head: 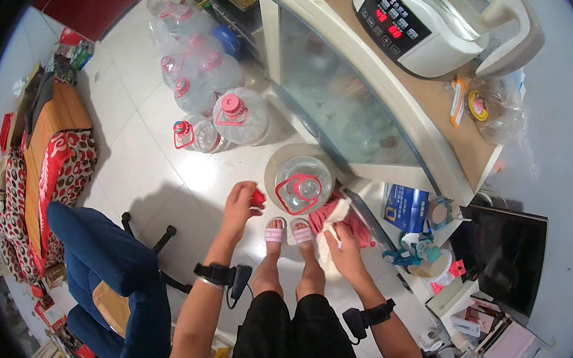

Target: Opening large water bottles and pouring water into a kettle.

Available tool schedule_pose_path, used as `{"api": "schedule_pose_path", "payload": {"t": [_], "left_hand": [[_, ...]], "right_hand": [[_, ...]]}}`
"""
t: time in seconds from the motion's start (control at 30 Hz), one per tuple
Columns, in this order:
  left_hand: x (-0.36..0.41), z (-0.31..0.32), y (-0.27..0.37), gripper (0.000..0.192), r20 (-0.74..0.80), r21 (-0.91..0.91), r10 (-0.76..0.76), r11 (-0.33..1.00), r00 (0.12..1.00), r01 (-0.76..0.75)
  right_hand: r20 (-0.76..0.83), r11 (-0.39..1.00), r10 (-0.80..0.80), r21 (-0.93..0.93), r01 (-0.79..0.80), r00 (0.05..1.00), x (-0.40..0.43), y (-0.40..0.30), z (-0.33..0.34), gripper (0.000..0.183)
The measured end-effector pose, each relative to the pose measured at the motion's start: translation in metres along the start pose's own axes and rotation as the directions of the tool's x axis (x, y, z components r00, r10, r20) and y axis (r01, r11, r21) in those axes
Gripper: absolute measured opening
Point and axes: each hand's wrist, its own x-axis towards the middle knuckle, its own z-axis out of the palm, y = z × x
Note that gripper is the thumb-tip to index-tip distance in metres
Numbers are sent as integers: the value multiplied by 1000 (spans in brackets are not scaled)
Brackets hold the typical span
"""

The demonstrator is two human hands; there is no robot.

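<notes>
My left hand (240, 205) grips a small red bottle cap (258, 198) just left of a large clear plastic water bottle (295, 168). The bottle stands upright before my feet, its red carrying handle (281, 191) lying around the neck. No cap shows on that neck. A round beige base (273, 165) shows around the bottle; whether it is a stool or a lid I cannot tell. In my right hand (344, 249) is a crumpled white cloth (328, 260) that hangs down beside my right leg. Behind it, a pink cloth (359, 227) lies low by the cabinet.
Several large plastic bottles (243, 118) with pink caps crowd the floor ahead, left of a curved glass-fronted cabinet (346, 97). A white appliance with a lit display (395, 21) sits on top. A blue chair (97, 264) is at my left, a dark screen (506, 257) at my right.
</notes>
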Motion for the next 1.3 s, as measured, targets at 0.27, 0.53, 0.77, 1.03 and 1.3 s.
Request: {"api": "schedule_pose_path", "payload": {"t": [0.27,0.53,0.77,1.03,1.3], "left_hand": [[-48,-106,-72,34,-202,-226,-156,968,967,109],[-72,-138,-104,31,-235,-308,-287,928,929,209],[-66,-165,-119,28,-225,-295,-299,928,927,228],[-68,-166,-120,28,-238,-194,-306,945,922,264],[-80,-163,-141,28,-213,-31,-296,955,931,297]], "right_hand": [[183,748,-365,-525,405,913,44,-51,76,35],[132,970,-91,-214,118,987,84,-24,112,30],[124,977,70,-210,-43,990,80,-29,103,28],[5,966,113,-234,-109,994,64,-44,65,30],[-197,995,102,19,-100,975,-10,-14,49,29]]}}
